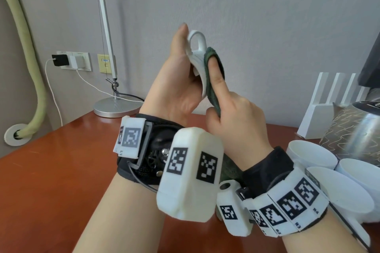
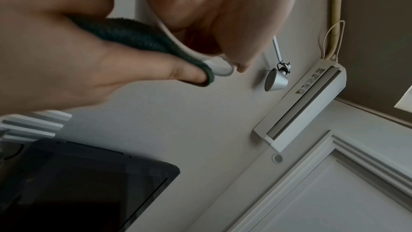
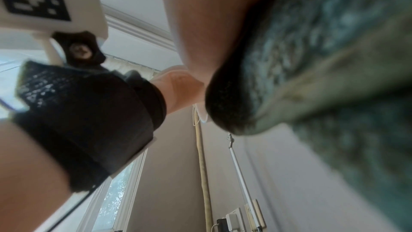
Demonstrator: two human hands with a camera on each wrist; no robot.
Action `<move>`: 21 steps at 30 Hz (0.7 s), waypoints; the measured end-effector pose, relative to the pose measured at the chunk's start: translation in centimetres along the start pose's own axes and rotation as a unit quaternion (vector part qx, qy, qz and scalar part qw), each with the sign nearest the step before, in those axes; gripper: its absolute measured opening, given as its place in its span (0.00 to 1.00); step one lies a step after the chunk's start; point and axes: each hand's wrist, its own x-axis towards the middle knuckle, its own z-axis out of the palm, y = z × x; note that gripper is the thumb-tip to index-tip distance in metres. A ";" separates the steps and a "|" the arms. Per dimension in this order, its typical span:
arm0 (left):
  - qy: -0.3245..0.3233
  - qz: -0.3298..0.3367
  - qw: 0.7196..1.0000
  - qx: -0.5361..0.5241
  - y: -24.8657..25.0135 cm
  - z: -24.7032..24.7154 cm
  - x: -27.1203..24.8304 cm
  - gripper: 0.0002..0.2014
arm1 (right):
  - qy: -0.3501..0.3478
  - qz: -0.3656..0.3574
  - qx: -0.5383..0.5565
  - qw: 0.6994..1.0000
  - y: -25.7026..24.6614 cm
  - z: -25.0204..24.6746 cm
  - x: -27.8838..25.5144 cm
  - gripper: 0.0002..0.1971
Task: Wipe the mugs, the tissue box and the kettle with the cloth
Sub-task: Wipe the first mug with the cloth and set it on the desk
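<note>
My left hand point(image 1: 181, 76) holds a white mug point(image 1: 198, 57) up in the air above the table, with its handle on top. My right hand point(image 1: 228, 107) grips a dark green cloth point(image 1: 212, 88) and presses it against the mug's side with the index finger stretched out. In the left wrist view the cloth point(image 2: 138, 36) lies folded over the mug's rim point(image 2: 178, 43) beside the handle. The right wrist view is filled by the blurred cloth point(image 3: 323, 59). More white mugs point(image 1: 312, 156) stand at the right, in front of a patterned metal kettle point(image 1: 353, 129).
The table point(image 1: 51, 181) is reddish-brown wood. A desk lamp base point(image 1: 115, 107) and wall sockets point(image 1: 72, 61) are at the back left. A white slatted rack point(image 1: 329, 109) and a dark screen point(image 1: 372, 63) stand at the back right.
</note>
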 end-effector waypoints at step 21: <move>-0.103 -0.084 0.991 -0.018 1.4 -0.9 -1.9 0.34 | 0.023 0.059 -0.009 0.998 2.4 -0.9 0.4 0.48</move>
